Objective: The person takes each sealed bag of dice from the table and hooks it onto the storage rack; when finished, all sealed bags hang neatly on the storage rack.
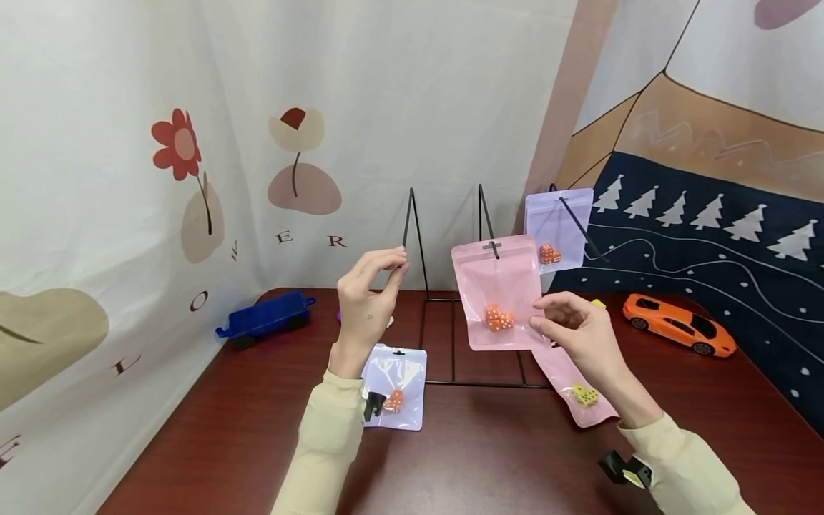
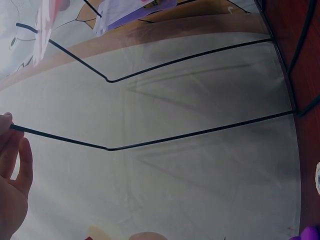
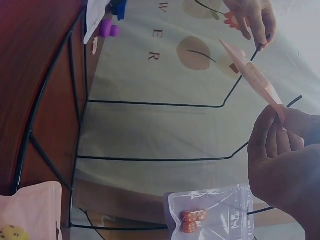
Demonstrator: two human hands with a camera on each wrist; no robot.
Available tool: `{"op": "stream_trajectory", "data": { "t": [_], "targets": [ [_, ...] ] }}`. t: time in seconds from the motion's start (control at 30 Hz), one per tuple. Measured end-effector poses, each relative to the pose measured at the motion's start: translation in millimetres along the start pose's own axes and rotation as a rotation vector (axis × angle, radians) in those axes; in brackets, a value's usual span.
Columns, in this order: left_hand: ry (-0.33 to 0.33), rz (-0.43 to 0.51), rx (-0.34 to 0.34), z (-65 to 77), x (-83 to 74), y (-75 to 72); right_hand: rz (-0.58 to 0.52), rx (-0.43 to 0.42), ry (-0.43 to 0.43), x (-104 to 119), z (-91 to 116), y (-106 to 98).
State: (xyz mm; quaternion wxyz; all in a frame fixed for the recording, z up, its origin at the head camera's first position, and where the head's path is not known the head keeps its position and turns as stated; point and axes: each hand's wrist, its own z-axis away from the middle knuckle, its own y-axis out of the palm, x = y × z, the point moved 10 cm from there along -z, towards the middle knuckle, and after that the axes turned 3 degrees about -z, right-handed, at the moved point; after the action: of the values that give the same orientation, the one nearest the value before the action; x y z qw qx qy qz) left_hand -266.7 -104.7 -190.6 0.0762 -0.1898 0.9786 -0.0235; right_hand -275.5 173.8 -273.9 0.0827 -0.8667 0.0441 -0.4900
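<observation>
A black wire rack (image 1: 453, 357) with three raised hooks stands on the table. My left hand (image 1: 368, 300) pinches the tip of the left hook (image 2: 60, 137) between thumb and fingertips. On the middle hook hangs a pink zip pouch (image 1: 473, 286), the wire tip showing at its hang hole and orange dice (image 1: 498, 319) inside. My right hand (image 1: 582, 325) pinches that pouch at its lower right edge, between thumb and fingers. From the right hook hangs a lilac pouch (image 1: 556, 222), also holding orange dice (image 3: 192, 220).
Another lilac pouch (image 1: 408, 368) with orange dice lies left of the rack's front, partly behind my left wrist. A pink pouch (image 1: 560, 368) with yellow dice lies right. A blue toy trailer (image 1: 267, 316) sits back left; an orange toy car (image 1: 679, 325) sits back right.
</observation>
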Motion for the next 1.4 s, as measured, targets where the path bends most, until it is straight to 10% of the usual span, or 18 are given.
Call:
{"op": "stream_trajectory", "data": {
  "t": [1.4],
  "targets": [
    [0.015, -0.001, -0.007, -5.4, -10.2, -2.1, -0.157, -0.055, -0.045, -17.4, -34.7, 6.9]
  ]
}}
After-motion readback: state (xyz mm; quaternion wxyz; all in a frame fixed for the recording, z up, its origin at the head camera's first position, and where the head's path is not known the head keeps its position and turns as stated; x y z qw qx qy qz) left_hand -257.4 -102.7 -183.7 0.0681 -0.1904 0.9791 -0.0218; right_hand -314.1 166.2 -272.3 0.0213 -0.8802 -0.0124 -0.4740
